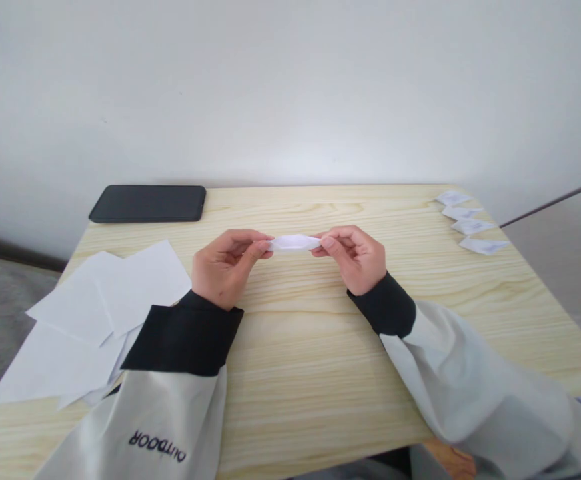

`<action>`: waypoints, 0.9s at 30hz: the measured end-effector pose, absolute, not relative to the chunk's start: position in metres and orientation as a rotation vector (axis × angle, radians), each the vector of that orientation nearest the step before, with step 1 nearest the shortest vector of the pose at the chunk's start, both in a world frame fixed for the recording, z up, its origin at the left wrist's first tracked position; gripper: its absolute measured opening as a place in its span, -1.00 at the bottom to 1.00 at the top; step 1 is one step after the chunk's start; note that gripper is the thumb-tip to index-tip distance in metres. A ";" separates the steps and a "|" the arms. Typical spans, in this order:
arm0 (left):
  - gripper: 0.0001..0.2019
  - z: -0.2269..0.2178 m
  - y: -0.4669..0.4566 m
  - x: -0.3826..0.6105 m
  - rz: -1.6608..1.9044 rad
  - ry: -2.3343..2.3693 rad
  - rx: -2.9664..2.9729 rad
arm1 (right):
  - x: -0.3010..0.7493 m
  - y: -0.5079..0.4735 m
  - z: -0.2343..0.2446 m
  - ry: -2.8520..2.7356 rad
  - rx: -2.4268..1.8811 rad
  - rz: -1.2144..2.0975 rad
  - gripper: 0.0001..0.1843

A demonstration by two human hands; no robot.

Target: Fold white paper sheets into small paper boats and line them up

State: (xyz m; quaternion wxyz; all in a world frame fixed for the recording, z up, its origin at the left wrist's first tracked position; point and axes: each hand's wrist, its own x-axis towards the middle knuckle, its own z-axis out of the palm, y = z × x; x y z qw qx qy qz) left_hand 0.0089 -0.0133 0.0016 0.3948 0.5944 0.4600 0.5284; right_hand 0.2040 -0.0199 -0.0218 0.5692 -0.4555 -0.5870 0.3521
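Between my two hands a small folded white paper boat (295, 243) is held level above the middle of the table. My left hand (230, 265) pinches its left tip between thumb and fingers. The right tip is pinched the same way by my right hand (354, 257). Several folded paper boats (483, 246) of like shape lie in a row at the table's far right. Loose white paper sheets (77, 353) overlap in a pile beside my left forearm.
A black smartphone (149, 203) lies flat at the back left of the light wooden table (290, 373). Behind the table's far edge stands a white wall (290, 93). Part of the paper pile is covered by my left sleeve.
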 end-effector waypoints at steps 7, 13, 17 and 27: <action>-0.80 -0.007 -0.013 0.007 1.146 1.104 1.661 | 0.211 -0.024 -0.014 -1.648 -1.082 0.655 -0.84; -0.79 -0.004 -0.012 0.009 1.257 1.267 1.625 | 0.209 -0.021 -0.020 -1.577 -1.057 0.809 -0.76; -0.78 -0.003 -0.012 0.010 1.255 1.270 1.593 | 0.206 -0.021 -0.022 -1.524 -1.002 0.949 -0.72; -0.86 0.001 -0.019 0.009 1.159 1.270 1.898 | 0.207 -0.020 -0.020 -1.819 -1.007 0.666 -0.77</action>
